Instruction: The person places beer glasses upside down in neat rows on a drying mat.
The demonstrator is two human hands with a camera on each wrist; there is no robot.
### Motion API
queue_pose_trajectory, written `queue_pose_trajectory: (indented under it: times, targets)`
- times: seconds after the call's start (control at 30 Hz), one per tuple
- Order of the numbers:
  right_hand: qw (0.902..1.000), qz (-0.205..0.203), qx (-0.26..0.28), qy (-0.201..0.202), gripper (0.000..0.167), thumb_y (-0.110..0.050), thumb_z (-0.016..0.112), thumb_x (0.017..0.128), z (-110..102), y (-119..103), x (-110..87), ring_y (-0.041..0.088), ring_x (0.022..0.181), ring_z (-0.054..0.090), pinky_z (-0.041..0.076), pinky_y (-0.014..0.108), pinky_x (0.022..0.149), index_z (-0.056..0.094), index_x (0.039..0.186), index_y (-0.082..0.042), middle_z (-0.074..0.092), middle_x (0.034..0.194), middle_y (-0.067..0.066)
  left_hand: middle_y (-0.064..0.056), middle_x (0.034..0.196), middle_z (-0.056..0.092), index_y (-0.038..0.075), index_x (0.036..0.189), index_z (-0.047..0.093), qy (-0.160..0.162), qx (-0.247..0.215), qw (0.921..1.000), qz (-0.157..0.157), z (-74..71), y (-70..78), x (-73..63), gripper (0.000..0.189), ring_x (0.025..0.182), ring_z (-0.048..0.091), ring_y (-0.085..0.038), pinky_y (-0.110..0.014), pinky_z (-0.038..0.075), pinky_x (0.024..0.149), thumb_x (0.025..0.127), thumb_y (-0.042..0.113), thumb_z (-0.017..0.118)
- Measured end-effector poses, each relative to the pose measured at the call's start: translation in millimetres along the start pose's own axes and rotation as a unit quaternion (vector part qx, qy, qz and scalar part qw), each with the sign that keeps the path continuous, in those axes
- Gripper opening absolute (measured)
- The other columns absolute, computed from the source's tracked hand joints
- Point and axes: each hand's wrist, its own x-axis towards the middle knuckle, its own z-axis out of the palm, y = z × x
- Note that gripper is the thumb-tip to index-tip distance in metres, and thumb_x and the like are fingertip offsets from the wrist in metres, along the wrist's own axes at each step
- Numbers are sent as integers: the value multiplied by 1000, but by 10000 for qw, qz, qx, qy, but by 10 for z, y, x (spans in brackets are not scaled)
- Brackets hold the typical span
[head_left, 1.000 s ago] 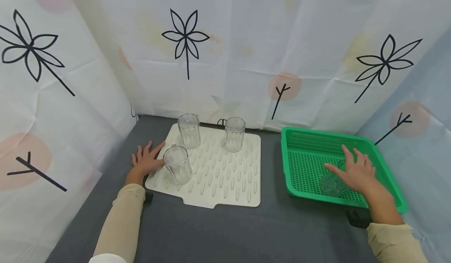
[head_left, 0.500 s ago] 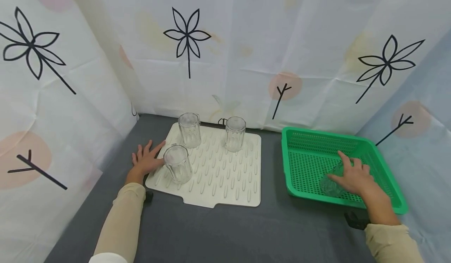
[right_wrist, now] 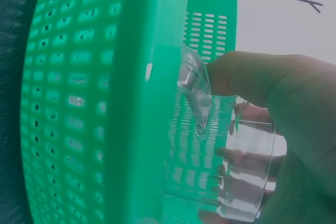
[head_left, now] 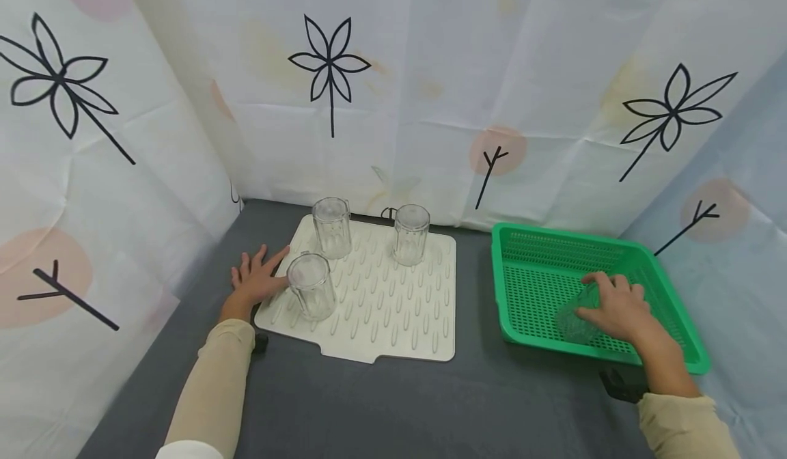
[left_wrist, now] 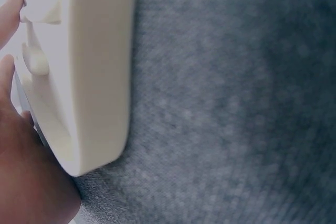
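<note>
In the head view my right hand (head_left: 621, 309) reaches into a green plastic basket (head_left: 553, 232) and grips a clear glass mug (head_left: 573, 322) lying tilted inside it. The right wrist view shows the thumb by the mug's handle (right_wrist: 197, 95) and the other fingers curled behind the glass. My left hand (head_left: 255, 283) lies with fingers spread at the left edge of a cream ribbed drying mat (head_left: 393, 329), thumb on its rim. Near that thumb stands a glass mug (head_left: 312, 288). Two more stand farther back, one mug (head_left: 333, 230) at left, another mug (head_left: 410, 237) toward the middle.
A dark grey cloth (head_left: 430, 404) covers the table under mat and basket. Patterned white curtains (head_left: 418, 104) close off the back and both sides. The basket's raised walls surround the right hand's mug.
My right hand has lowered into the basket and its fingers have closed round the glass mug. The left hand and the mugs on the mat have kept their places.
</note>
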Motion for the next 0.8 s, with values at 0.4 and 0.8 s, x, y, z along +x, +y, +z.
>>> queue_pose_trajectory:
  times: [0.4, 0.8]
  targets:
    - [9890, -780, 483, 1160, 57, -20, 76, 90, -48, -124, 18, 53, 113, 40, 27, 69, 93, 48, 130, 9, 47, 125, 36, -19, 172, -13, 31, 165, 17, 20, 106, 9999, -14, 50, -64, 54, 89, 152, -28, -52, -74, -25, 115, 94, 72, 53]
    - [9661, -990, 1205, 2059, 55, -14, 77, 90, -240, -382, 11, 51, 111, 44, 36, 64, 86, 52, 132, 9, 49, 129, 34, -21, 171, -12, 29, 165, 19, 35, 20, 10000, 39, 32, -13, 29, 84, 151, -28, -54, -75, -24, 115, 97, 64, 55]
